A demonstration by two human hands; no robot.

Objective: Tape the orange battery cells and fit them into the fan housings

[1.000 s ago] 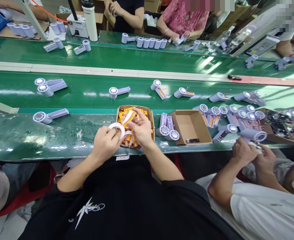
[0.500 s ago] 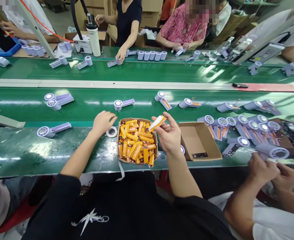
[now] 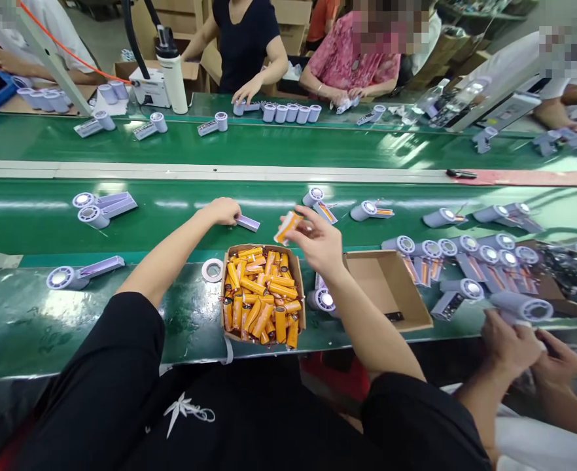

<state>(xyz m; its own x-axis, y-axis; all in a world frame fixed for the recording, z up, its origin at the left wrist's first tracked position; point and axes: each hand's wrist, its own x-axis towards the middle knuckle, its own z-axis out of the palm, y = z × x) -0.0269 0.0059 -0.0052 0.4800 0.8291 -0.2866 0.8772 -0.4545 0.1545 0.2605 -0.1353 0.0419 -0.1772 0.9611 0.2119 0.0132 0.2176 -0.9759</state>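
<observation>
My left hand [image 3: 224, 212] is closed over the round head of a lavender handheld fan housing [image 3: 248, 224] on the green belt. The head is hidden under the fingers; the trough-like handle sticks out to the right. In my right hand [image 3: 319, 241], fingers and thumb pinch an orange battery [image 3: 288, 227] with a white strip along its side. It is held just above the far edge of a cardboard box [image 3: 302, 288] full of orange batteries [image 3: 262, 297]. A roll of white tape [image 3: 212, 270] lies left of that box.
An open cardboard box [image 3: 386, 288] stands to the right, with a fan unit [image 3: 324, 299] between the boxes. Several lavender fans [image 3: 430, 250] crowd the bench further right, beside a co-worker's hands [image 3: 514, 340]. Another housing [image 3: 67, 277] lies left. A pale rail [image 3: 171, 171] divides the belts.
My left hand has reached forward from beside the battery box onto the fan housing on the belt. My right hand has moved slightly left with the battery, and the view has shifted.
</observation>
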